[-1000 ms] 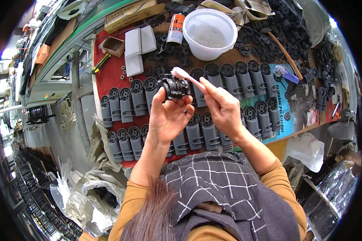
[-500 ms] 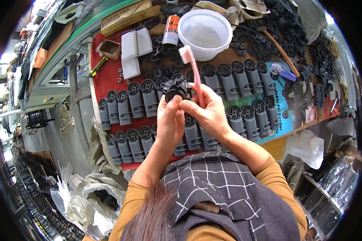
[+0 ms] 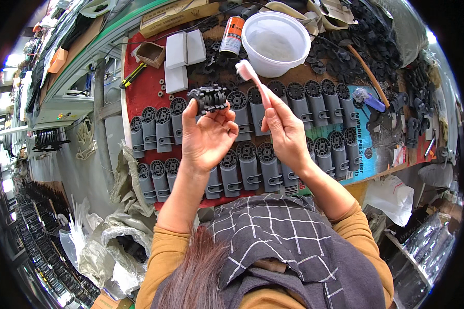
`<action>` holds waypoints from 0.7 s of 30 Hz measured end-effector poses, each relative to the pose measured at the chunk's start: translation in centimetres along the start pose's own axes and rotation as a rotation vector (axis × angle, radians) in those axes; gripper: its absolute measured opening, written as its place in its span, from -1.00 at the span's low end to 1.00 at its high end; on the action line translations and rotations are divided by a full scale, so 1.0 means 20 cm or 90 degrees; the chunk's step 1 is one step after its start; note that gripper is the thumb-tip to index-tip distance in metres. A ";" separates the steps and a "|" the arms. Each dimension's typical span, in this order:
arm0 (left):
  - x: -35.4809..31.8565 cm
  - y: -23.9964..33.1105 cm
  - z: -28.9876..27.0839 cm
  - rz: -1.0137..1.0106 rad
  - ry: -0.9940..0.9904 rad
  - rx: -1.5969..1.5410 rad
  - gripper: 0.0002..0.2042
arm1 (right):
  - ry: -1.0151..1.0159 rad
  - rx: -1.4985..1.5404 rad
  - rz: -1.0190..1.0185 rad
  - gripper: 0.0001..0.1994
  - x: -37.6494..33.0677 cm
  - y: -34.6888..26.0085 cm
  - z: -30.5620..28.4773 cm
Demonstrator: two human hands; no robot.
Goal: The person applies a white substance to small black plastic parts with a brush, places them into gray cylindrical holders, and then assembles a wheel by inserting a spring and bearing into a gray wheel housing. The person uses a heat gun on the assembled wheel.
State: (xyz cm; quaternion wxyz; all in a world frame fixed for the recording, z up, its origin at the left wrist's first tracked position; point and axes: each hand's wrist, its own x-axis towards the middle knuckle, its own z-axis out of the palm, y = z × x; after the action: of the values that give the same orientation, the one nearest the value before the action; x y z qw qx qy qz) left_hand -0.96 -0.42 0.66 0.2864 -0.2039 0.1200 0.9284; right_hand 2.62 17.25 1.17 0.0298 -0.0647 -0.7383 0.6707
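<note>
With the left hand [image 3: 207, 141] pinching the black ribbed part [image 3: 209, 100] beyond its palm and the right hand [image 3: 285, 127] gripping the pink brush [image 3: 258, 82], light strokes seem best.

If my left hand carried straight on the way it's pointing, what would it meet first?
Your left hand would likely meet the scattered black plastic pieces first, then the orange-and-white cylindrical can; depth is unclear, so it might pass above.

Pink toothbrush [image 3: 262, 88], blk part [image 3: 210, 100], gry tubes [image 3: 268, 170], 2 mustard slvs [image 3: 361, 232], blk/wht grid apron [image 3: 273, 221].
</note>
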 end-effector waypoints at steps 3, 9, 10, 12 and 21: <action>0.00 -0.07 0.00 0.000 0.042 -0.084 -0.51 | -0.022 -0.128 -0.257 -0.58 -0.05 0.04 0.04; -0.02 -0.13 0.02 -0.019 0.086 -0.097 -0.51 | 0.026 -0.373 -0.276 -0.55 -0.06 0.10 0.01; -0.01 -0.13 0.02 -0.019 0.095 -0.098 -0.52 | 0.037 -0.395 -0.285 -0.55 -0.05 0.11 0.00; -0.01 -0.13 0.01 -0.022 0.091 -0.087 -0.53 | 0.038 -0.430 -0.311 -0.55 -0.04 0.12 -0.01; 0.00 -0.15 0.00 -0.044 0.114 -0.131 -0.47 | 0.056 -0.348 -0.238 -0.57 -0.10 0.17 -0.05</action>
State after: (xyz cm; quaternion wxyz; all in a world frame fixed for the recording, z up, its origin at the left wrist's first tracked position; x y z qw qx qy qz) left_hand 0.73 2.03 0.29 0.2843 -0.3185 0.0424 0.9033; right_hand 4.96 18.34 -1.95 0.1662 0.0374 -0.8879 0.4274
